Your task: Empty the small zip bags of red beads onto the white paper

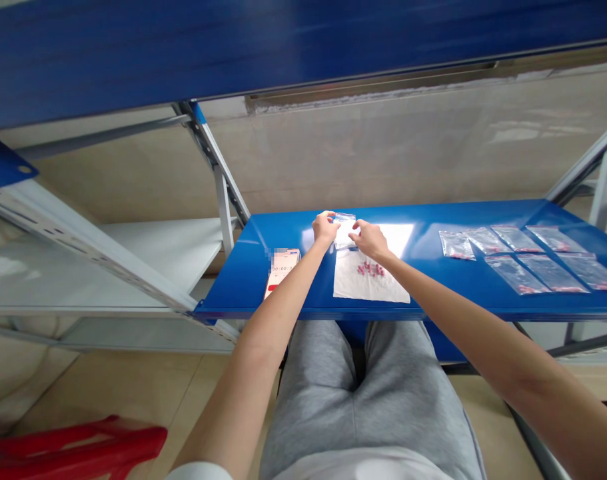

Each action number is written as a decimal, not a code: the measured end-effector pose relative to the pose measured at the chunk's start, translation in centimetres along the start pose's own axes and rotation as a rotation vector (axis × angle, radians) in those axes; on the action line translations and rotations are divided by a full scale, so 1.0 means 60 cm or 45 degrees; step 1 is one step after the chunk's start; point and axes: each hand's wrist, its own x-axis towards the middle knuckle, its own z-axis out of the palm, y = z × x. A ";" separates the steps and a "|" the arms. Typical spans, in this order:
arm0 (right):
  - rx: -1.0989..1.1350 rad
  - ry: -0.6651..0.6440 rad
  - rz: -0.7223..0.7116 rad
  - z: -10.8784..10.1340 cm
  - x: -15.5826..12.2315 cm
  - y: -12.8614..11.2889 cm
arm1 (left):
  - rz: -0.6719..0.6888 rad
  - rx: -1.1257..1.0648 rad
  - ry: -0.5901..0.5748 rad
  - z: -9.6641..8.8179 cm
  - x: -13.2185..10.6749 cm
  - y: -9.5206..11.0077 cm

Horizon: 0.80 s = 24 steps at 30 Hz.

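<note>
A small clear zip bag (345,241) is between my hands on the blue shelf, at the top of a white cloth or paper sheet (350,288). My left hand (326,229) is at the bag's left edge, its fingers curled and appearing to grip it near the top. At the right edge is my right hand (369,239), with thumb and forefinger bent and a gap showing between them. Several small red pieces (370,269), bead-like, lie in a loose pile on the white sheet, just below my right hand.
Several clear zip bags (516,274) holding red pieces lie in two rows on the right of the blue shelf (428,293). A phone (282,270) showing a timer is by my left forearm. Another blue shelf (303,47) hangs overhead; metal uprights (223,160) stand left.
</note>
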 end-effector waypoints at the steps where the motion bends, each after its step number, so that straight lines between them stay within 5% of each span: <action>1: -0.011 0.004 -0.023 -0.004 -0.003 0.000 | 0.019 0.010 0.012 -0.003 -0.005 0.001; 6: -0.133 0.081 -0.127 -0.054 -0.030 0.064 | 0.362 0.071 0.107 0.004 -0.048 0.042; 10: -0.474 0.324 0.013 -0.119 -0.075 0.186 | 0.678 0.095 -0.295 0.068 -0.093 0.098; 14: -0.696 0.301 0.181 -0.152 -0.124 0.263 | 0.784 0.262 -0.670 0.160 -0.132 0.132; 19: -0.637 0.227 0.146 -0.144 -0.149 0.268 | 0.724 0.416 -0.730 0.235 -0.162 0.151; 24: -0.464 0.236 0.022 -0.133 -0.159 0.251 | 0.612 0.521 -0.655 0.252 -0.177 0.174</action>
